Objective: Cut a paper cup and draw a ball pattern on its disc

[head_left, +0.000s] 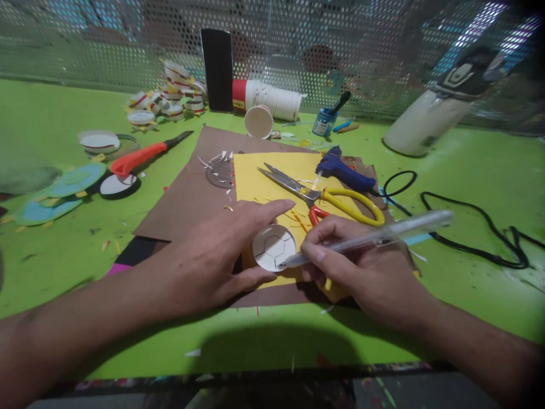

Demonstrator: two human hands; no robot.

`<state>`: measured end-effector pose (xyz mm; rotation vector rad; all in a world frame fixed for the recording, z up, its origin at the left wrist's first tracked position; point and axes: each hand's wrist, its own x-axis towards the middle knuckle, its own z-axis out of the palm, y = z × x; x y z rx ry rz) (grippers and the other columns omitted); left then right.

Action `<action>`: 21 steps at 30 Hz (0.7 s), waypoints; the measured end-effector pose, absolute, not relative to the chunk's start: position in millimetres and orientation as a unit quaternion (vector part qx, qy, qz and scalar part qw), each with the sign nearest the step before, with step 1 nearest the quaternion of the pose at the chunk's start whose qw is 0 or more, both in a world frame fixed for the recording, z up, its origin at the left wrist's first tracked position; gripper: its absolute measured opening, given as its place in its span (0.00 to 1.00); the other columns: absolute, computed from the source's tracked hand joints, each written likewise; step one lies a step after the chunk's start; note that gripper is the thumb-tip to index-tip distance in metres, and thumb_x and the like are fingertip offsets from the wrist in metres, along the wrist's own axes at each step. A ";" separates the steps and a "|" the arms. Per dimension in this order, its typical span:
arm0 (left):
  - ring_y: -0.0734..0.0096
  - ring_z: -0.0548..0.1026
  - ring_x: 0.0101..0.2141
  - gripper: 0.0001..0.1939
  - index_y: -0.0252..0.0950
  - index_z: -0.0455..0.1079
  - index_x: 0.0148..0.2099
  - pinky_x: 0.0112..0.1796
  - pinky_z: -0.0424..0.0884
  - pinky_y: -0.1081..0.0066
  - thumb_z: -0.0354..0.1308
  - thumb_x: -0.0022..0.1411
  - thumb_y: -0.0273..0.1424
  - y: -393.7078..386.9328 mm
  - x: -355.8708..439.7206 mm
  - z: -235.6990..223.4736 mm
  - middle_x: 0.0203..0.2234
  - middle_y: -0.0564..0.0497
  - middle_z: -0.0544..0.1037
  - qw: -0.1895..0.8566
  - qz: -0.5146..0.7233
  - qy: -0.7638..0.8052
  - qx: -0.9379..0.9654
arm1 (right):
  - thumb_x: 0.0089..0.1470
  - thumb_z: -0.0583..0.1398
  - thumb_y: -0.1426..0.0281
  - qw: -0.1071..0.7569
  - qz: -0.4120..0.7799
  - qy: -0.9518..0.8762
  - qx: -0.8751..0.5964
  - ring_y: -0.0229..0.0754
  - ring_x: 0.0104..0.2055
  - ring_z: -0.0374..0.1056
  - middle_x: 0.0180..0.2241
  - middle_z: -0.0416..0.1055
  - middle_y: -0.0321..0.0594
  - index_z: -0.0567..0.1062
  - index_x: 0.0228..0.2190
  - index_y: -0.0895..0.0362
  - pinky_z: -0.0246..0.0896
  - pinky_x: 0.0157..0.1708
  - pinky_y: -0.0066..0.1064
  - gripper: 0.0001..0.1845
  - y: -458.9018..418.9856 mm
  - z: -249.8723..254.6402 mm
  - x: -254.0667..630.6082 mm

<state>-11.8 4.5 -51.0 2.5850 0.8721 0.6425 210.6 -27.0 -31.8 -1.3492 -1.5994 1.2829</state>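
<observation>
Between the thumb and fingers of my left hand point(213, 250) sits a small white paper cup base point(273, 247), steadied on a yellow sheet point(251, 176). Thin black lines form a hexagon with short spokes on its face. My right hand point(361, 261) grips a clear-barrelled pen point(395, 227), its tip touching the lower edge of the white disc. Just beyond my hands lie open-bladed scissors point(313, 194) with yellow and red handles. A blue glue gun point(347, 170) rests right behind them.
An orange utility knife point(140, 158) and blue paper rings point(51, 207) are at left. Farther back stand a pile of cup rings point(174, 96), a dark phone point(217, 71), stacked paper cups point(272, 99), a blue paint jar point(324, 122) and a bottle point(426, 122). A black cord point(472, 207) loops at right.
</observation>
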 end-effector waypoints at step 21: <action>0.60 0.72 0.54 0.37 0.43 0.47 0.70 0.53 0.69 0.66 0.60 0.64 0.34 4.9 -11.3 -54.4 0.58 0.46 0.70 0.157 0.236 0.294 0.913 | 0.54 0.61 0.70 0.351 0.487 -0.631 -0.492 0.33 0.17 0.68 0.17 0.71 0.32 0.72 0.25 0.54 0.59 0.14 0.21 0.06 -27.6 -37.3 210.7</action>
